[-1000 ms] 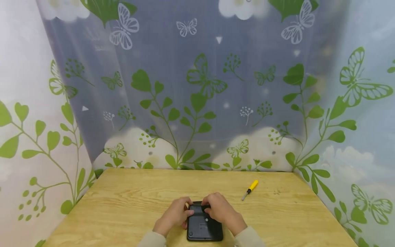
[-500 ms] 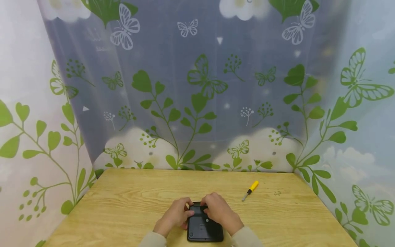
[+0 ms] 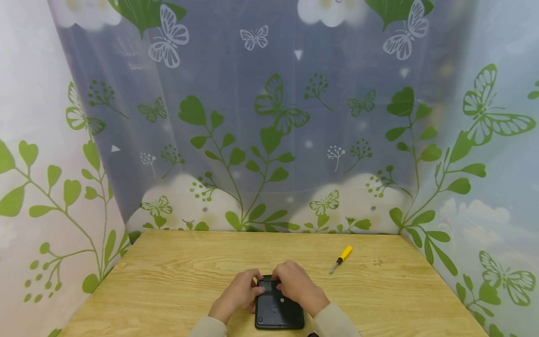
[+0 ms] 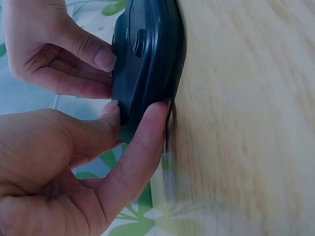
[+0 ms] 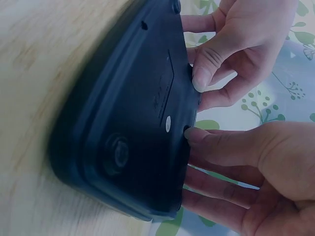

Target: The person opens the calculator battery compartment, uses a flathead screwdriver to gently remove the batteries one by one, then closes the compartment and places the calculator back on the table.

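A black calculator lies back side up at the front of the wooden table, with round feet and a small white round sticker showing on its back. My left hand grips its far left corner, thumb on the back and fingers along the edge; the left wrist view shows that thumb and forefinger on either side of the casing. My right hand holds the far end, its thumb pressing by a small dark notch and other fingers reaching past the edge. The keys' side is hidden underneath.
A screwdriver with a yellow handle lies on the table to the far right of the hands. Printed curtains with leaves and butterflies hang behind the table and at both sides.
My right hand has shifted slightly left and away from me at the calculator's far end. The left hand, calculator and screwdriver stay about where they were.
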`<state>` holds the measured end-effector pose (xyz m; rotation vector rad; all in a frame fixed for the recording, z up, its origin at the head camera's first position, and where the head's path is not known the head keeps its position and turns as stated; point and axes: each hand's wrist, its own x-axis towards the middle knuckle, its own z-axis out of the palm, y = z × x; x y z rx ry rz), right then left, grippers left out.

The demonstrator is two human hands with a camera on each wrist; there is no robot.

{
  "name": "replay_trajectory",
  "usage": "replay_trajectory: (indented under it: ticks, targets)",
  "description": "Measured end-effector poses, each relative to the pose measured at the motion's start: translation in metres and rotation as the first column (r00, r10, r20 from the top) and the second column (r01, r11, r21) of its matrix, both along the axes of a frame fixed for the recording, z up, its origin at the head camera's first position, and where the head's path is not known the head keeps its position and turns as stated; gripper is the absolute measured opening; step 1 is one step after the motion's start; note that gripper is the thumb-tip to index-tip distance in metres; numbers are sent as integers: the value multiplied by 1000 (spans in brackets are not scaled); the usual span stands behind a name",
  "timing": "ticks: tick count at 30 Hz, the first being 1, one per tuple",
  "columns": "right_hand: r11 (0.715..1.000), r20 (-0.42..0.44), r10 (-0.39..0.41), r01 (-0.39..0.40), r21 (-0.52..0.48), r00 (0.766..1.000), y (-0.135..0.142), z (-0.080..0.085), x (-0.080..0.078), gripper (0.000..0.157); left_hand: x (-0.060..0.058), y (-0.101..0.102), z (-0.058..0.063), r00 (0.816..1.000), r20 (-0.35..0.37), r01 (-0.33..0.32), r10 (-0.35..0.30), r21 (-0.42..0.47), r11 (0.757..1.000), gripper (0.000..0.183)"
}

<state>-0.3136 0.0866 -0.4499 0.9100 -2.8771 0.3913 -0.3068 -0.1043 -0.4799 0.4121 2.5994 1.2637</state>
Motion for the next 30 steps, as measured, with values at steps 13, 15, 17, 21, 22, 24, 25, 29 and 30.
replay_trajectory:
  ticks: [13, 15, 17, 21, 22, 24, 25, 29, 30]
  targets:
    - [994, -10, 50, -49, 99, 999, -4, 6, -6, 13, 0, 0, 0, 1000, -19, 7, -7, -5, 1000, 20]
    - [991, -11, 55, -53, 119, 998, -5, 8, -6, 12, 0, 0, -1, 1000, -24, 6, -7, -5, 1000, 20]
    - [989, -10, 62, -60, 135, 998, -5, 10, -5, 12, -1, 0, -2, 1000, -28, 5, -5, -4, 1000, 19]
    - [986, -2, 66, -65, 152, 998, -6, 13, -3, 13, -2, 1, -3, 1000, -28, 4, -4, -1, 1000, 19]
    - [986, 2, 67, -67, 153, 998, -6, 13, -3, 13, -2, 1, -3, 1000, -28, 4, -4, 0, 1000, 19]
    - [985, 6, 70, -70, 155, 998, -6, 13, -4, 12, -1, 1, -3, 1000, -28, 4, -4, 0, 1000, 19]
    - [985, 8, 71, -71, 157, 997, -6, 13, -4, 12, -1, 1, -3, 1000, -29, 3, -3, 0, 1000, 19]
    - [983, 3, 61, -61, 175, 998, -7, 11, -4, 13, -1, 1, -3, 1000, -30, -1, 1, -4, 1000, 19]
    - [982, 0, 58, -57, 179, 998, -7, 10, -4, 13, -1, 1, -4, 1000, -30, -1, 1, -5, 1000, 19]
